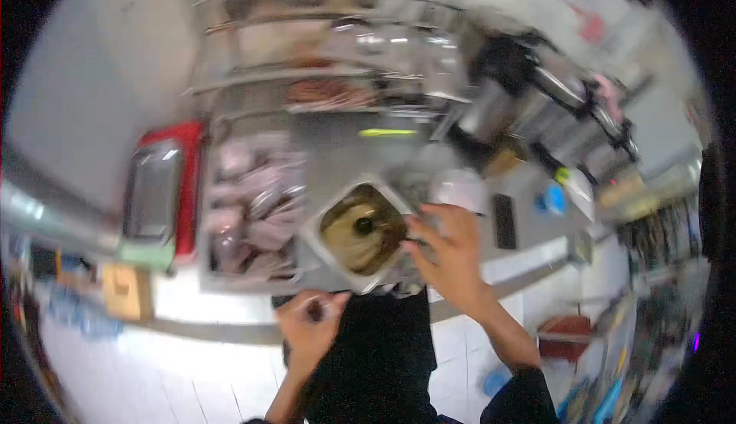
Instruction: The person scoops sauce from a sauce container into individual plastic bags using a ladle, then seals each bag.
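A square, light-rimmed container [313, 234] stands cornerwise at the table's front edge. Inside it lies a yellowish-brown, shiny content with a round dark spot. My right hand [454, 259] is at the container's right corner, its fingers bent over the rim and apparently gripping it. Below the container's near left side, my left hand [308, 328] is curled, thumb and fingers close together around a small dark patch. Blur hides whether that patch is an object or a gap. Left of the container, a large tray [253, 284] holds several plastic-wrapped pinkish pieces [264, 205].
A red-framed box [189, 194] stands at the far left of the table. Right of the container are a white round thing [458, 191], a dark flat phone-like slab [504, 221] and a blue item [552, 200]. Shelves [268, 83] with wrapped goods rise behind.
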Tool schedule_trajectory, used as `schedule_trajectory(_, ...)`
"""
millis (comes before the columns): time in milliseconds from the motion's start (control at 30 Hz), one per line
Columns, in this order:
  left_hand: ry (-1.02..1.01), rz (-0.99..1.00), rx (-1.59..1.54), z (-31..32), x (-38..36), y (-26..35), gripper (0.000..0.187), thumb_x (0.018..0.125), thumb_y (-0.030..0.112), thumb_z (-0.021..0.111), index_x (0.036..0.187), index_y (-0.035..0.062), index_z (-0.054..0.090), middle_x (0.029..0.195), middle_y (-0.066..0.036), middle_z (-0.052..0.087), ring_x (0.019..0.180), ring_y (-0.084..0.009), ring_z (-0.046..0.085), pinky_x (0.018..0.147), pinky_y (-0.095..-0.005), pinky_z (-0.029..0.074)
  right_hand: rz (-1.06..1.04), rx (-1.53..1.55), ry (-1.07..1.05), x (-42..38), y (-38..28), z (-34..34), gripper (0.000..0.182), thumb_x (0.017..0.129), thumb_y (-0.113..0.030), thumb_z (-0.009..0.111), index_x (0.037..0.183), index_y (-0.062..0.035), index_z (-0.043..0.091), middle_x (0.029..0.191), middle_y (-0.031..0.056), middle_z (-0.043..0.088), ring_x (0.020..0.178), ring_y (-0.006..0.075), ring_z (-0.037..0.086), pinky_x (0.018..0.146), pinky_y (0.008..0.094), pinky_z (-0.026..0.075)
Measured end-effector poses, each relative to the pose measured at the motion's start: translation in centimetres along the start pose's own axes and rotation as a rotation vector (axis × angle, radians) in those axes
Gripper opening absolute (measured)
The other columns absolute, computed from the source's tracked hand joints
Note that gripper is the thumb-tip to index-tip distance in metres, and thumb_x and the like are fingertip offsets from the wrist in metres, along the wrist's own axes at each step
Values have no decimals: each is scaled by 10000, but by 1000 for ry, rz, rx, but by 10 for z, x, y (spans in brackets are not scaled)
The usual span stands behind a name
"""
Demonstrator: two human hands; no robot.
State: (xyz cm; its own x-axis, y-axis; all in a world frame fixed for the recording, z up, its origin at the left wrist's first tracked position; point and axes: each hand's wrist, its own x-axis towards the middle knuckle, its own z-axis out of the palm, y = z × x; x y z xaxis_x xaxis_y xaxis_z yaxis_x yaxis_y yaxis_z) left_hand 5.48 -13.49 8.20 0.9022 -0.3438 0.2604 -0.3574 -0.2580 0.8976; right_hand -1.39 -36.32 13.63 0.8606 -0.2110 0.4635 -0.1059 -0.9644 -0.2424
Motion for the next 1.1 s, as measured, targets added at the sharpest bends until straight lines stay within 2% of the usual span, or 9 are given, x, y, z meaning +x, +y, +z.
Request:
schedule_trajectory(67, 10, -85, -116, 1, -6, 2, 191, 748, 99, 822, 753, 18, 649, 643, -69, 648, 537, -75, 535, 502, -226, 441, -80, 201, -73, 10, -44, -20, 326, 752, -173, 763, 1066, -110, 701, 1185, 90, 584, 1045, 303, 555, 909, 445, 405)
schedule_trajectory(133, 59, 8, -197, 4, -9, -4, 196, 745, 99, 823, 751, 16, 645, 626, -72, 635, 508, -77, 526, 488, -227, 440, -264, 510, -250, 6, -74, -25, 265, 753, -158, 760, 1012, -124, 715, 1183, 81, 584, 1081, 294, 554, 911, 429, 418)
schedule_trajectory(333, 36, 78, -182, -11, -8, 12, 197, 720, 85, 822, 826, 21, 670, 662, -71, 652, 547, -95, 594, 505, -233, 472, -345, 454, -389, 11, -89, -22, 228, 702, -96, 794, 920, -120, 735, 1180, 67, 591, 1118, 276, 556, 908, 412, 433)
schedule_trajectory(433, -55, 34, -302, -24, -9, 14, 322, 752, 69, 792, 1046, 7, 673, 889, -114, 710, 762, -136, 705, 653, -254, 546, -276, 546, -384, 13, -94, -22, 219, 702, -34, 786, 901, -97, 718, 1076, 73, 648, 1025, 272, 614, 858, 404, 480)
schedule_trajectory(567, -195, 86, -554, -48, -16, 9, 255, 881, 86, 674, 1115, -16, 667, 978, -142, 721, 862, -195, 720, 710, -274, 559, -171, 716, -246, 6, -98, -24, 252, 695, 50, 776, 914, -47, 697, 895, 93, 713, 817, 265, 689, 774, 380, 544)
schedule_trajectory(700, -148, 100, -511, -54, -23, 11, 201, 890, 77, 655, 1065, -17, 683, 983, -151, 725, 855, -227, 725, 713, -274, 560, -158, 728, -188, 7, -107, -25, 248, 710, 69, 769, 930, -13, 688, 862, 115, 724, 777, 258, 704, 787, 376, 557)
schedule_trajectory(867, 1, -27, -574, -64, -26, 22, 110, 864, 14, 659, 960, -25, 698, 923, -165, 727, 786, -232, 726, 661, -282, 563, -19, 745, -305, 18, -127, -31, 283, 742, -1, 782, 1010, -68, 721, 887, 103, 713, 838, 256, 701, 785, 373, 567)
schedule_trajectory(967, 13, 114, -470, -68, -18, 18, 118, 848, -3, 673, 961, -33, 688, 904, -160, 723, 791, -235, 726, 644, -296, 566, -82, 748, -333, 16, -127, -18, 315, 746, -28, 789, 1049, -77, 719, 880, 114, 707, 850, 256, 700, 762, 366, 567)
schedule_trajectory(1100, 8, 77, -410, -80, -10, 15, 138, 827, -12, 693, 962, -35, 681, 896, -151, 720, 819, -246, 725, 696, -312, 584, -119, 721, -356, 23, -132, -6, 333, 746, -42, 794, 1068, -83, 719, 878, 122, 704, 831, 260, 694, 730, 365, 565)
